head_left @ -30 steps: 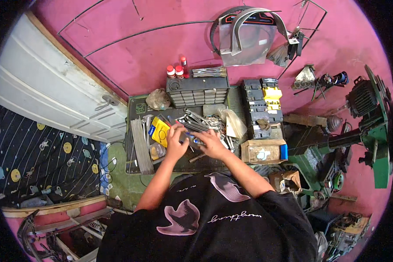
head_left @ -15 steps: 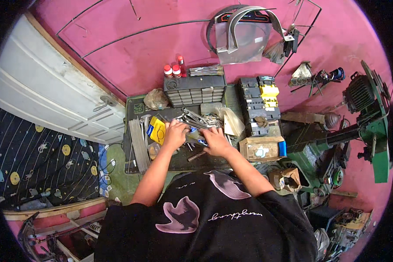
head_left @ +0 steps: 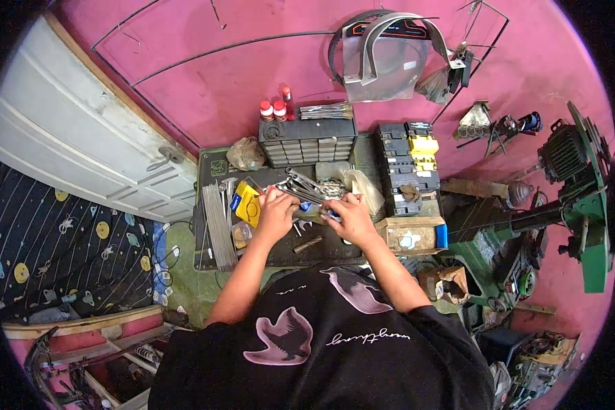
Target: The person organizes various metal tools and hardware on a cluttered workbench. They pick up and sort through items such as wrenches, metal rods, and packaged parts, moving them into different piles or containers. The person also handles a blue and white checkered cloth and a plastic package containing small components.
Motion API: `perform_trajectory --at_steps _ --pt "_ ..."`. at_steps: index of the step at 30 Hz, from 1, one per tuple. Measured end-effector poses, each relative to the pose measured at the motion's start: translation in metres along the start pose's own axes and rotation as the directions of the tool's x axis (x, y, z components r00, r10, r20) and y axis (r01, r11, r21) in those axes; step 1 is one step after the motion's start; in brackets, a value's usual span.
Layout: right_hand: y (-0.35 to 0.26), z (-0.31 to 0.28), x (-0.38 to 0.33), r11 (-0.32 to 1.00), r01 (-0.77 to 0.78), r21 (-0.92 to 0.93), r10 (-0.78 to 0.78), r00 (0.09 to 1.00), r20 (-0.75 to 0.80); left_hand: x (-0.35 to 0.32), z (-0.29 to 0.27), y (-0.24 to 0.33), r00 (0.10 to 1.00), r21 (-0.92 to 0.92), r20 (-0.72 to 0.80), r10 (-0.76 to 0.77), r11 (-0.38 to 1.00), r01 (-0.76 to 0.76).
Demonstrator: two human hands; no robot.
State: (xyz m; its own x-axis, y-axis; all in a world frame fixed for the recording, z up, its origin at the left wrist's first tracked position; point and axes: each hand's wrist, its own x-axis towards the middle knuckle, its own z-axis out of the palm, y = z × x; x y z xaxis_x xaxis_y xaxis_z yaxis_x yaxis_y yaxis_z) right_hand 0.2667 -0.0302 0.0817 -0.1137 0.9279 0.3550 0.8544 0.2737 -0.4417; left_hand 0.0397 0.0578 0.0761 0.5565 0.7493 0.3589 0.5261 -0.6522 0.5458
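Observation:
Over the workbench [head_left: 273, 258], both hands are closed and close together. My left hand [head_left: 276, 213] has its fingers curled, with a bit of red showing at its far side. My right hand [head_left: 352, 220] pinches a small packet with blue on it [head_left: 331, 214], which looks like thin plastic. More blue shows between the hands; whether it is one piece is too small to tell. Just beyond them lies a pile of wrenches [head_left: 299, 182]. Left of my left hand is a yellow and blue package [head_left: 247, 205]. A short metal rod [head_left: 307, 244] lies on the near side.
A drawer cabinet [head_left: 307, 150] stands at the back, with red-capped bottles [head_left: 280, 109] on top. Black and yellow cases [head_left: 400, 164] and an open cardboard box [head_left: 389, 236] sit right. Thin metal rods [head_left: 217, 225] lie left. A green machine [head_left: 588, 225] stands far right.
My hands have drawn slightly apart, the right one moving a little to the right. The plastic spread between them has bunched up smaller. The view has shifted slightly.

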Motion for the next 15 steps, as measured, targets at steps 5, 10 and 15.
perform_trajectory --at_steps 5,10,15 --pt "-0.003 -0.035 0.009 0.996 0.088 -0.005 -0.086 0.976 0.200 -0.001 0.003 0.004 1.000 0.029 -0.011 -0.020 0.999 0.020" --pt "-0.011 -0.044 0.012 0.995 0.039 -0.089 -0.004 0.931 0.364 0.001 0.002 0.017 0.998 0.015 0.016 0.053 0.998 -0.053" --pt "0.010 -0.020 0.008 0.978 -0.139 0.158 0.072 0.926 0.371 -0.003 0.011 0.020 0.995 0.059 0.073 0.069 0.996 -0.074"
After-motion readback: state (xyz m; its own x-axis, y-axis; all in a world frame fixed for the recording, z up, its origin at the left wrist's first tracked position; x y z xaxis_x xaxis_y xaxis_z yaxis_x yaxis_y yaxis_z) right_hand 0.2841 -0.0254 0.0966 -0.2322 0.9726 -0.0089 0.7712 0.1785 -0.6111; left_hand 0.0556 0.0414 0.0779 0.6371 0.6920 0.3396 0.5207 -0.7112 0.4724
